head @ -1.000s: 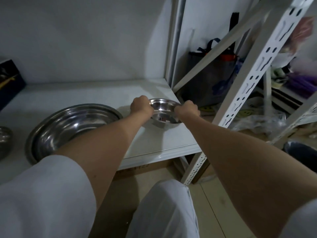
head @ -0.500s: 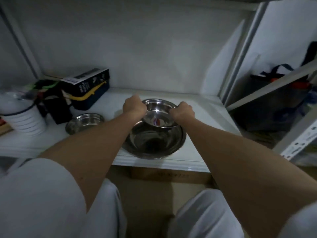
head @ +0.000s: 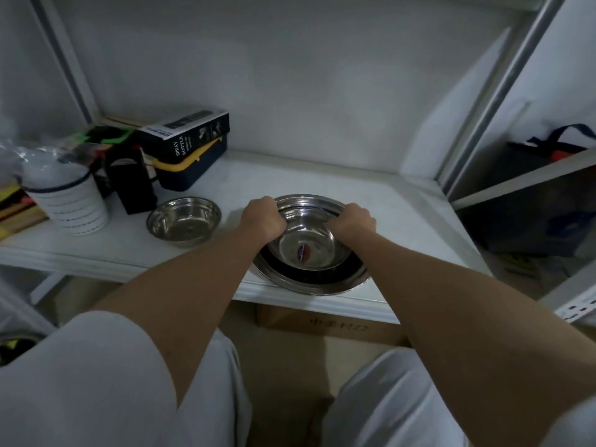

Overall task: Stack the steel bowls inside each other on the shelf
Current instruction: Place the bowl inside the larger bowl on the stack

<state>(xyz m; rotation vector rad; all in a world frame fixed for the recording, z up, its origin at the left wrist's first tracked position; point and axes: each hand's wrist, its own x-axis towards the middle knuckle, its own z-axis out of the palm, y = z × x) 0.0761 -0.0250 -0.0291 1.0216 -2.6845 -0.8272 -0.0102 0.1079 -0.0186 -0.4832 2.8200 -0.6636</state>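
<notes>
I've got both fists clamped on the medium steel bowl (head: pixel 306 245), left hand (head: pixel 264 217) and right hand (head: pixel 353 219) on opposite rims, directly above the big bowl (head: pixel 309 280); small bowl (head: pixel 184 221) sits nearer my left fingers

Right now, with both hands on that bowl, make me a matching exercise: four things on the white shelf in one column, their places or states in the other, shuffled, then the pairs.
Things:
1. stickered steel bowl
2. wide steel basin
3. small loose steel bowl
4. black spray bottle box

Places or states:
A. on a navy and yellow case
B. alone, left of the hands
C. gripped by both hands
D. under the held bowl, at the shelf's front edge

Pairs: 1-C, 2-D, 3-B, 4-A
</notes>
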